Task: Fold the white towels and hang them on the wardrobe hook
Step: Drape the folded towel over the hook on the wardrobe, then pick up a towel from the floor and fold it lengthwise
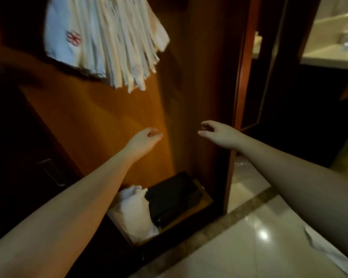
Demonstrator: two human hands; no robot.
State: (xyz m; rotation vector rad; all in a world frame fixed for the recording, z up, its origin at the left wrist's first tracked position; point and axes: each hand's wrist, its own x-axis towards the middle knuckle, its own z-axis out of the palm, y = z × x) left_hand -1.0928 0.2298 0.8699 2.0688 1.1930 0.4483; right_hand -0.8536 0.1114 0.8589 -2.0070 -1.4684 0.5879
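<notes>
From the head view, a thick bunch of folded white towels (107,41) hangs high against the wooden wardrobe panel (100,121), fanned out at the lower ends; the outermost one bears a small red mark. The hook itself is hidden behind the cloth. Both bare arms reach forward below the towels, well apart from them. The left hand (144,138) hovers before the panel with fingers loosely curled, holding nothing. The right hand (216,132) floats beside it, near the wardrobe's edge, fingers relaxed and slightly bent, also empty. At the wardrobe's foot a crumpled white cloth (137,209) lies just beside a black box (173,197). Glossy floor tiles (249,237) spread to the right.
</notes>
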